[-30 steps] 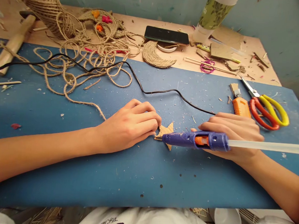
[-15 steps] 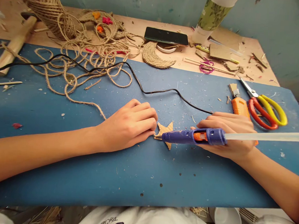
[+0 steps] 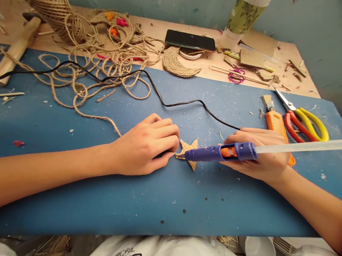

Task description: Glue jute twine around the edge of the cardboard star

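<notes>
A small cardboard star (image 3: 191, 144) lies flat on the blue work surface (image 3: 143, 203), with twine along one edge. My left hand (image 3: 149, 146) rests palm down at its left side. Its fingers are closed on jute twine (image 3: 110, 121), which runs under the hand and shows again at the fingertips. My right hand (image 3: 269, 161) is wrapped round a blue glue gun (image 3: 207, 153), whose handle is hidden. The nozzle touches or nearly touches the star's left part, close to my left fingertips. A long clear glue stick (image 3: 306, 146) sticks out of its rear.
Orange-handled cutter (image 3: 277, 123) and scissors (image 3: 307, 123) lie beyond my right hand. A black cord (image 3: 186, 103) crosses the surface. At the back are loose twine, a twine spool (image 3: 55, 12), a hammer (image 3: 16, 53), a phone (image 3: 190, 40), a twine-covered crescent (image 3: 177, 64) and a cup (image 3: 244, 20).
My right hand and the glue gun have shifted slightly left, and the rear of the glue stick has risen. My left thumb has parted a little from the other fingers. The star stays put.
</notes>
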